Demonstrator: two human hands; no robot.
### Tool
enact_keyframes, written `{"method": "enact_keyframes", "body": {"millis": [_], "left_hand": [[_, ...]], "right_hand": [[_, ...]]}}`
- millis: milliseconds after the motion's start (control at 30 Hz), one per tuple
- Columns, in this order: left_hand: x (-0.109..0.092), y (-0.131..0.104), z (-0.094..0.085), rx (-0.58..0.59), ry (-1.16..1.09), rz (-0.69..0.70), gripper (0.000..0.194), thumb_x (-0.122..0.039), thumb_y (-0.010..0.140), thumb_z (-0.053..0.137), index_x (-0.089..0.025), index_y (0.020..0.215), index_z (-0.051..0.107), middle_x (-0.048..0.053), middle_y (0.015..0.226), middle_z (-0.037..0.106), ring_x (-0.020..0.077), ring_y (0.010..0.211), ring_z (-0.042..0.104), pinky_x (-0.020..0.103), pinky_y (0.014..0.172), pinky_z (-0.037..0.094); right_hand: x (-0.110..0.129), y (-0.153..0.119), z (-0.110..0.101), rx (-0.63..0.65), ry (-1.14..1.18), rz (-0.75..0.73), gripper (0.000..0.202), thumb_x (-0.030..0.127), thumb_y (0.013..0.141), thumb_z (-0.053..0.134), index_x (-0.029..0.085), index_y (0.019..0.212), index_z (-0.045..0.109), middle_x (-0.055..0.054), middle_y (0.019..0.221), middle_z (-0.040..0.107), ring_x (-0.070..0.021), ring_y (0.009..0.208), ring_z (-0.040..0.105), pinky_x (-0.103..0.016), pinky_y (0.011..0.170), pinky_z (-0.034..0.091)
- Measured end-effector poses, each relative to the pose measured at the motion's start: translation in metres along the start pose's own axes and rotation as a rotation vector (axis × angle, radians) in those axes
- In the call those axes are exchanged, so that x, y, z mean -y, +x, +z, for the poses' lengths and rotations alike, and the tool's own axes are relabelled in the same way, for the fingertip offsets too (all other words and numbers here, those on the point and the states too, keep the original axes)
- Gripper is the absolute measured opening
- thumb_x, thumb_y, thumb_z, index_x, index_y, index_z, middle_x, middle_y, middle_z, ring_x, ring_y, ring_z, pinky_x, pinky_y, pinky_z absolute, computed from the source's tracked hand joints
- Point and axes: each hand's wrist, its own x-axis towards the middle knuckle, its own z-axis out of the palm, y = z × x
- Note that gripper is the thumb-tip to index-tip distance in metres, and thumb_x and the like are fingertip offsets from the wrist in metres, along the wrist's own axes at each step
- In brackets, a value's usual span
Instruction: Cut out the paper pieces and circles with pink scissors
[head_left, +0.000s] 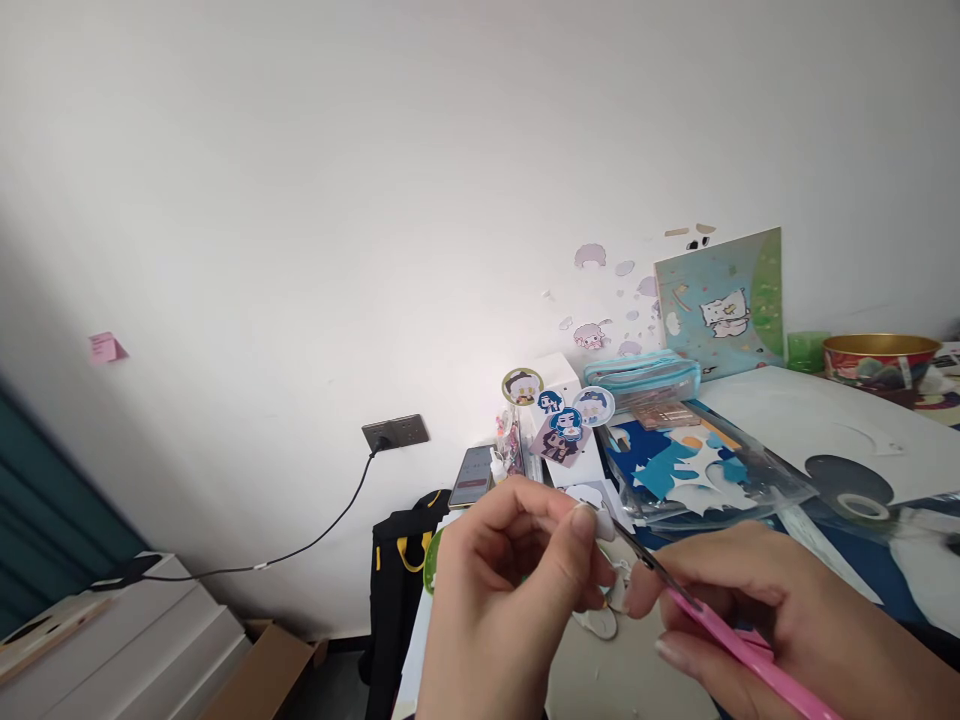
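My left hand point(517, 580) pinches a small white paper piece point(603, 524) between thumb and fingertips, near the middle of the view. From the right, my right hand point(757, 610) grips pink-handled scissors point(739, 645). The dark scissor blades point up and left and reach the paper beside my left thumb. How far the blades are apart cannot be made out. Below the hands, white cut paper pieces point(598, 622) lie on the grey-beige surface point(600, 680), partly hidden by my fingers.
Behind my hands are a phone point(474, 476), round character stickers point(523, 386), a clear pouch with blue cutouts point(682, 470) and a blue zip case point(643, 377). Farther right, a patterned board point(720, 300) leans on the wall near a red-gold bowl point(881, 362). A black bag point(397, 590) hangs left.
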Motion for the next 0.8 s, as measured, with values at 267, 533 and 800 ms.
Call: {"method": "enact_keyframes", "body": {"millis": [267, 533, 800], "left_hand": [[0.0, 0.002, 0.0, 0.021, -0.024, -0.011, 0.019, -0.023, 0.075, 0.071, -0.016, 0.06, 0.06, -0.002, 0.047, 0.058, 0.007, 0.046, 0.049, 0.015, 0.047, 0.04], [-0.001, 0.002, -0.001, 0.033, -0.045, -0.035, 0.02, -0.022, 0.073, 0.072, -0.015, 0.059, 0.061, -0.002, 0.046, 0.059, 0.0061, 0.044, 0.05, 0.014, 0.047, 0.04], [-0.001, 0.0, 0.0, 0.024, -0.033, -0.026, 0.02, -0.024, 0.072, 0.072, -0.016, 0.058, 0.061, -0.002, 0.046, 0.058, 0.007, 0.044, 0.049, 0.015, 0.047, 0.041]], "right_hand": [[0.001, -0.002, -0.001, -0.004, 0.017, 0.001, 0.014, 0.02, 0.076, 0.06, 0.024, 0.086, 0.069, -0.001, 0.063, 0.066, -0.0158, 0.05, 0.059, -0.023, 0.047, 0.049], [0.012, 0.003, -0.002, 0.038, 0.054, 0.063, 0.016, 0.013, 0.074, 0.058, 0.023, 0.082, 0.068, 0.007, 0.047, 0.044, -0.01, 0.039, 0.04, -0.019, 0.039, 0.035], [0.013, -0.001, -0.003, 0.015, 0.115, 0.043, 0.014, 0.012, 0.071, 0.06, 0.021, 0.078, 0.067, 0.008, 0.047, 0.038, -0.0076, 0.038, 0.033, -0.018, 0.037, 0.028]]}}
